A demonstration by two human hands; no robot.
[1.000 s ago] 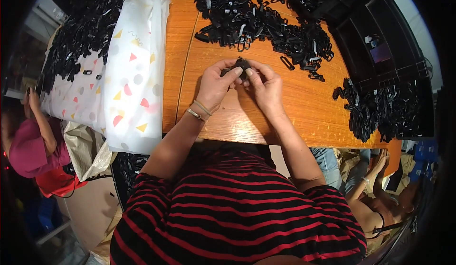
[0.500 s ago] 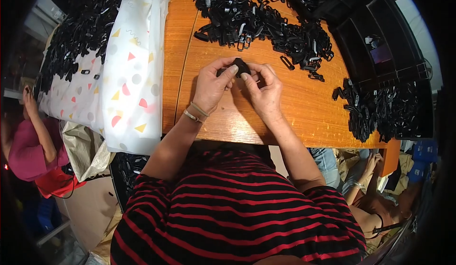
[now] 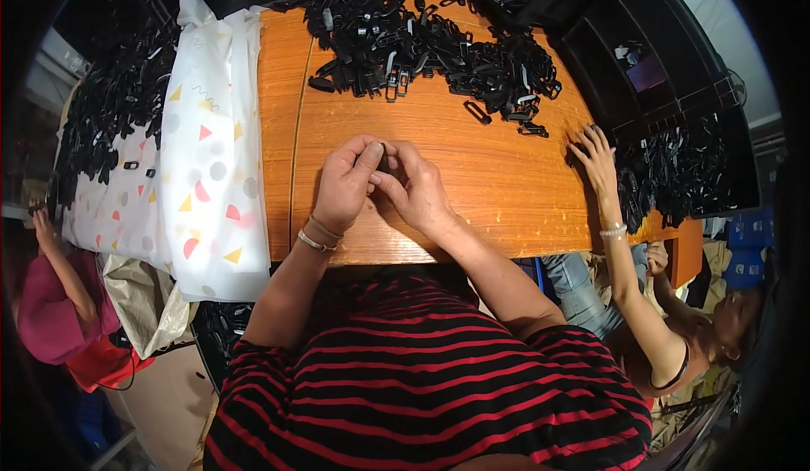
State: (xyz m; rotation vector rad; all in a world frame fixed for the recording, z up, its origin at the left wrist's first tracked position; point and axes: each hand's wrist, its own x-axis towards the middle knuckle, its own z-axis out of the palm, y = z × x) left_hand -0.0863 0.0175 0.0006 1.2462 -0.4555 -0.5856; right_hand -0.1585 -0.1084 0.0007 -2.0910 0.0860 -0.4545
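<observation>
My left hand (image 3: 342, 188) and my right hand (image 3: 415, 191) meet over the near middle of the wooden table. Both are closed, thumbs and fingertips pinching a small black plastic piece (image 3: 385, 164) between them. Fingers cover most of it, so its exact shape is hidden. Beyond my hands lies a big heap of black plastic buckle-like parts (image 3: 439, 49), with a loose black loop-shaped part (image 3: 477, 113) at its near edge.
To the left, a patterned white sheet (image 3: 202, 167) covers the table beside another black heap (image 3: 105, 121). A co-worker's hand (image 3: 597, 163) rests at the table's right edge, near more black parts (image 3: 675, 167). Another person's sleeve (image 3: 63, 306) shows far left.
My hands, still together, have come slightly nearer, and the black piece is more covered. The view has shifted. On the right, the co-worker's arm has reached up onto the table edge.
</observation>
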